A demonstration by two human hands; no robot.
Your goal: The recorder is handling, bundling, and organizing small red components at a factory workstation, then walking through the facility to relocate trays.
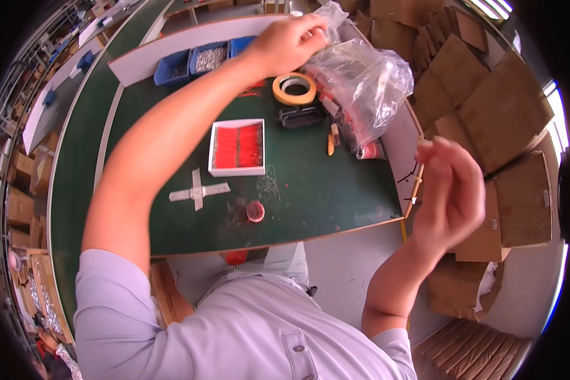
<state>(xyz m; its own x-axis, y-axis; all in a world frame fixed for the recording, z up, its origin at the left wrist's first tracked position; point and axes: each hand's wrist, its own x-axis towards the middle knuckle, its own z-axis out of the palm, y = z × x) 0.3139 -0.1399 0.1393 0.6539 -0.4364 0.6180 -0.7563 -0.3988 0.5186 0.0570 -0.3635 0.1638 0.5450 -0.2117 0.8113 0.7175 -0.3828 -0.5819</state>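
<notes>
At the far side of the bench, my left hand [292,43] is closed, fingers curled in beside a clear plastic bag [377,76]. Whether it grips the plastic is not plain. My right hand [451,193] is raised by the bench's right edge, thumb and fingers pinched together. Something small and pale shows at its fingertips, too small to name. On the green bench top [323,190], under my left forearm's right side, lies an open white box [236,172] of red pieces. Nearer to me is a small round tub [255,211] with dark contents.
Blue bins [172,68], one with small metal parts, line the back wall. A yellow tape roll [311,95], a black tray [302,116] and an orange-handled tool [330,144] lie mid-right. Crossed tape strips [197,191] stick to the bench. Cardboard boxes [513,104] crowd the right.
</notes>
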